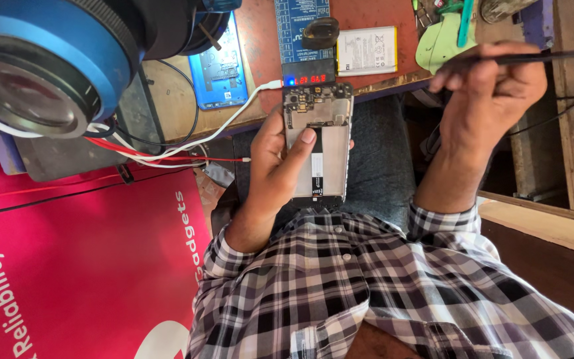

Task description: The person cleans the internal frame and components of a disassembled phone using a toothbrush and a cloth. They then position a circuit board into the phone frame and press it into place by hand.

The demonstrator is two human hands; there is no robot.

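Observation:
My left hand (270, 173) grips an opened phone (323, 143) over my lap, with the thumb pressed on its bare middle. The back cover is off, so the circuit board at the top and the empty battery bay show. A small tester (308, 73) with a red digit display and a blue light sits at the phone's top end, and a white cable (234, 123) runs off it to the left. My right hand (486, 93) is raised to the right of the phone, apart from it, pinching a thin black tool (539, 58) that points right.
A white battery (367, 50) and a blue phone shell (217, 66) lie on the brown bench (260, 40). A big blue-ringed lens (34, 66) fills the upper left. A red banner (88, 266) lies at the lower left. Green tools (443, 40) sit at the top right.

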